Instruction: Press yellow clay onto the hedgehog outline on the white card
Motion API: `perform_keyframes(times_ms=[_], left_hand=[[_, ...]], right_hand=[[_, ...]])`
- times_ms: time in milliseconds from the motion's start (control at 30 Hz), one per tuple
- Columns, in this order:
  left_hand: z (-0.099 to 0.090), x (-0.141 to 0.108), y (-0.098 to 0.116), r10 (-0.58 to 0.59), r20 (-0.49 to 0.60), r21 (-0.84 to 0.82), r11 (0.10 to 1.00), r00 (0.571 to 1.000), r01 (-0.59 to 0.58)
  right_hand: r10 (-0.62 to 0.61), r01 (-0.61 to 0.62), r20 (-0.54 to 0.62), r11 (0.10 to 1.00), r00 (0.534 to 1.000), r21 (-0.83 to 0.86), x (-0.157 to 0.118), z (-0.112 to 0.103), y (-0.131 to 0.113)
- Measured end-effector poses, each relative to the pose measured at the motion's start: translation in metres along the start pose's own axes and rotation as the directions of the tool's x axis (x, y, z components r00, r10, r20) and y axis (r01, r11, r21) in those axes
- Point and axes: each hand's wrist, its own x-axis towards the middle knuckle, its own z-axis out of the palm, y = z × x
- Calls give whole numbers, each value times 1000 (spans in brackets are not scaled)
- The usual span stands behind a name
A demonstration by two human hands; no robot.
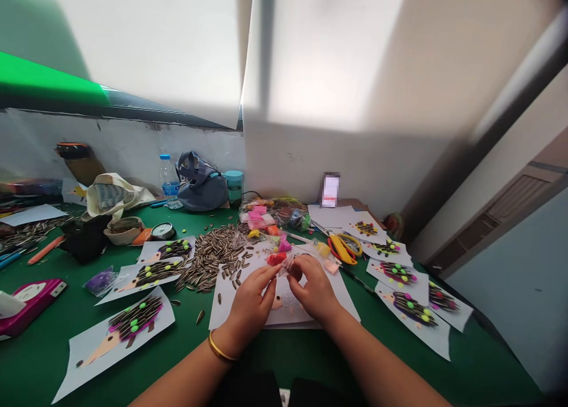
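Pinching a crumpled clear plastic wrapper (287, 264) between my left hand (254, 296) and right hand (313, 288), so neither's really nearer. It's over the hedgehog sheet (291, 303), red clay packet (276, 258) just past my left fingertips. Too scrunched to tell its long axis, tbh.

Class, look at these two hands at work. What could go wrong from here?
The clear plastic between the left hand and right hand looks thin and might slip or tear.
A leftward sweep could scatter the loose seeds.
The hedgehog pictures at right overlap, so lifting one might drag another.
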Motion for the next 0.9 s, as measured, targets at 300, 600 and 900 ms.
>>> perform_keyframes(times_ms=[300,600,900], left_hand=[[-5,1,0,111,13,152,982,994,-111],[-5,4,-1,54,91,216,974,994,-73],[-4,8,-9,-149,126,-197,965,981,172]], right_hand=[[-38,38,4,999,999,-17,-4,4,2],[-85,84,29,996,996,37,-6,6,2],[-88,81,53,990,995,115,-9,8,4]])
